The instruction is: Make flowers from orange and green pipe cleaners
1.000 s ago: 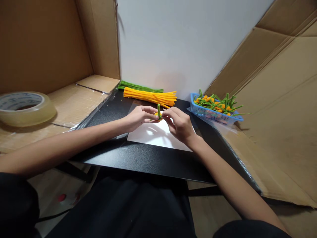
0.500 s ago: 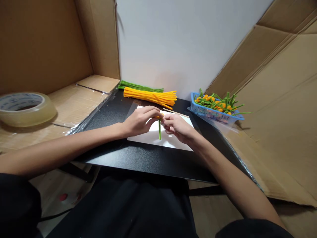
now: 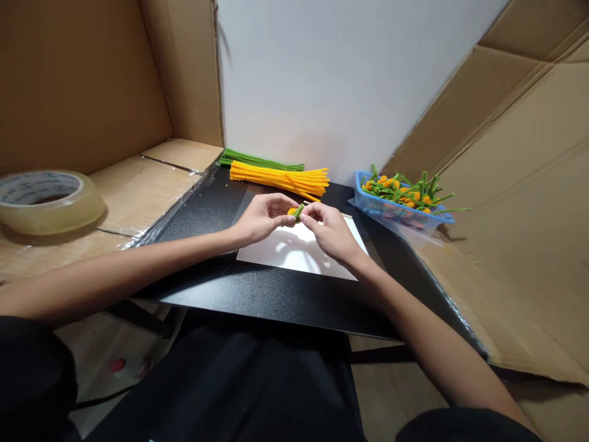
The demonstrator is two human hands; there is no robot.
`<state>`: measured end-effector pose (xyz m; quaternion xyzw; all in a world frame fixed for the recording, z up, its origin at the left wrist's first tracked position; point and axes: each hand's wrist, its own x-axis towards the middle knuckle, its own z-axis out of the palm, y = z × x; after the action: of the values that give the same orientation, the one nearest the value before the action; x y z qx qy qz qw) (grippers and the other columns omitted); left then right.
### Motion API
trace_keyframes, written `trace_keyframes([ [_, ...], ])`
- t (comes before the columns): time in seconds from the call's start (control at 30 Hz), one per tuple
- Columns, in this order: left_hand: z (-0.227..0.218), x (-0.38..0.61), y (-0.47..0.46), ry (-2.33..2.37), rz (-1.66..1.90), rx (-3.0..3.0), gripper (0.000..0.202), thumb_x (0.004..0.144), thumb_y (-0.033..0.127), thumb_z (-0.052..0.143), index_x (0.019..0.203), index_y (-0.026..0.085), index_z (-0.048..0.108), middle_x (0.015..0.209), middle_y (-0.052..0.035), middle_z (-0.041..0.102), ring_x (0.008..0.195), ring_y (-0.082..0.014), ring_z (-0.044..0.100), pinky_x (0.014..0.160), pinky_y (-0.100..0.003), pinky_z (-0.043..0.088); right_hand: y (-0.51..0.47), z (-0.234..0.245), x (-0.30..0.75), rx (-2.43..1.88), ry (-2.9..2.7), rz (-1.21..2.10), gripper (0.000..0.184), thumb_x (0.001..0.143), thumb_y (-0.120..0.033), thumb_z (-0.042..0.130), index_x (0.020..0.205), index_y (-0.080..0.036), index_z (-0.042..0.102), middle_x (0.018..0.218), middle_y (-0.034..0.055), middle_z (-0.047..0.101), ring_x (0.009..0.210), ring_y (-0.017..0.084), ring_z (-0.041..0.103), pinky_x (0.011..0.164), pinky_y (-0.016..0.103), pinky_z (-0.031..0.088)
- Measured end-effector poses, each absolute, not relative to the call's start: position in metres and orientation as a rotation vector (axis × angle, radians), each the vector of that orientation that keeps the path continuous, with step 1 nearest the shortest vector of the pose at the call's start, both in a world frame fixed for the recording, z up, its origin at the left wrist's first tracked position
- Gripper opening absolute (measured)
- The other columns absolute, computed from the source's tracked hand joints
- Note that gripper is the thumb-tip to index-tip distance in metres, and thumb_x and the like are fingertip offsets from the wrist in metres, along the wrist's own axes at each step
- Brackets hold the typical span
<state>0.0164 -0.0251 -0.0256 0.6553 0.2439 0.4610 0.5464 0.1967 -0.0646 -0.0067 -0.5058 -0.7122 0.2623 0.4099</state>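
Note:
My left hand (image 3: pixel 261 220) and my right hand (image 3: pixel 332 232) meet above a white sheet (image 3: pixel 294 253) on the black table (image 3: pixel 257 288). Both pinch a small piece made of orange and green pipe cleaner (image 3: pixel 295 212) between their fingertips. Only a short green stub and an orange bit show between the fingers. Behind the hands lie a bundle of orange pipe cleaners (image 3: pixel 280 177) and a bundle of green pipe cleaners (image 3: pixel 260 162).
A blue basket (image 3: pixel 401 212) at the right holds several orange-and-green pieces. A thin wooden stick (image 3: pixel 346 215) peeks out past my right hand. A roll of clear tape (image 3: pixel 46 200) sits on the cardboard at left. Cardboard walls stand on both sides.
Half a second ago the green stem hung down over the sheet; now it is turned up and tucked between my fingertips. Both hands have risen slightly.

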Motion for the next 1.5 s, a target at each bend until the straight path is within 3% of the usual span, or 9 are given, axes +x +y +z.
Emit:
trace_keyframes([
  [0.2,-0.022,0.017,-0.034,0.600,1.255,1.586,0.034,0.065,0.034,0.088,0.087,0.014,0.072,0.092,-0.0070,0.076,0.086,-0.0181,0.071,0.081,-0.032,0.061,-0.065,-0.008,0.193,-1.273,-1.693,0.815,0.019,0.083,-0.033,0.061,0.069,-0.020,0.057,0.066,-0.0007,0.056,0.061,0.014,0.047,0.059,0.029,0.037],
  [0.43,-0.021,0.014,-0.030,0.566,1.162,1.471,0.042,0.058,0.033,0.093,0.089,0.012,0.073,0.091,-0.0059,0.076,0.082,-0.0167,0.072,0.084,-0.034,0.060,-0.074,-0.005,0.186,-1.248,-1.765,0.384,0.009,0.084,-0.022,0.057,0.076,-0.020,0.059,0.072,0.0015,0.060,0.066,0.015,0.051,0.061,0.029,0.039],
  [0.57,-0.023,0.016,-0.030,0.567,1.132,1.387,0.046,0.057,0.034,0.094,0.091,0.012,0.071,0.091,-0.0061,0.076,0.081,-0.0173,0.073,0.084,-0.036,0.061,-0.067,-0.008,0.191,-1.209,-1.634,0.627,0.013,0.081,-0.031,0.066,0.077,-0.020,0.061,0.075,0.0019,0.063,0.069,0.015,0.055,0.059,0.027,0.044],
  [0.67,-0.024,0.019,-0.029,0.537,1.152,1.338,0.049,0.062,0.036,0.092,0.098,0.012,0.068,0.088,-0.0062,0.075,0.078,-0.0171,0.073,0.083,-0.037,0.061,-0.062,-0.008,0.195,-1.105,-1.475,0.952,0.025,0.078,-0.040,0.072,0.091,-0.021,0.063,0.088,0.0028,0.068,0.076,0.016,0.063,0.057,0.025,0.049],
  [0.87,-0.026,0.020,-0.030,0.580,1.202,1.354,0.049,0.064,0.036,0.091,0.097,0.012,0.063,0.092,-0.0055,0.071,0.077,-0.0157,0.071,0.076,-0.035,0.063,-0.065,-0.007,0.194,-1.008,-1.438,1.141,0.033,0.077,-0.044,0.077,0.100,-0.021,0.071,0.099,0.0057,0.075,0.088,0.020,0.072,0.075,0.035,0.061],
  [1.07,-0.022,0.013,-0.033,0.651,1.304,1.810,0.047,0.074,0.034,0.085,0.110,0.016,0.062,0.113,-0.0100,0.065,0.084,-0.0157,0.069,0.074,-0.030,0.061,-0.063,-0.008,0.195,-1.007,-1.329,1.107,0.036,0.069,-0.041,0.084,0.095,-0.019,0.071,0.092,0.0054,0.077,0.085,0.021,0.074,0.081,0.041,0.062],
  [1.17,-0.016,0.005,-0.030,0.515,1.281,2.234,0.039,0.079,0.025,0.080,0.115,0.020,0.067,0.123,-0.0114,0.064,0.094,-0.0174,0.067,0.084,-0.031,0.058,-0.061,-0.003,0.200,-1.032,-1.268,1.143,0.029,0.067,-0.036,0.084,0.088,-0.019,0.072,0.089,0.0046,0.077,0.082,0.020,0.073,0.082,0.041,0.061],
  [1.3,-0.010,-0.003,-0.025,0.465,1.147,2.549,0.019,0.089,0.024,0.069,0.107,0.023,0.075,0.111,-0.0108,0.071,0.101,-0.0209,0.067,0.097,-0.037,0.052,-0.060,0.003,0.205,-1.058,-1.205,1.219,0.023,0.065,-0.032,0.084,0.080,-0.019,0.073,0.082,0.0037,0.075,0.073,0.017,0.070,0.081,0.039,0.059],
  [1.5,-0.011,-0.008,-0.015,0.332,1.188,2.853,0.014,0.095,0.027,0.064,0.102,0.025,0.076,0.103,-0.0072,0.076,0.091,-0.0167,0.070,0.087,-0.032,0.055,-0.061,0.005,0.202,-1.037,-1.210,1.271,0.027,0.057,-0.033,0.090,0.075,-0.018,0.077,0.072,0.0027,0.073,0.067,0.015,0.066,0.076,0.036,0.058],
])
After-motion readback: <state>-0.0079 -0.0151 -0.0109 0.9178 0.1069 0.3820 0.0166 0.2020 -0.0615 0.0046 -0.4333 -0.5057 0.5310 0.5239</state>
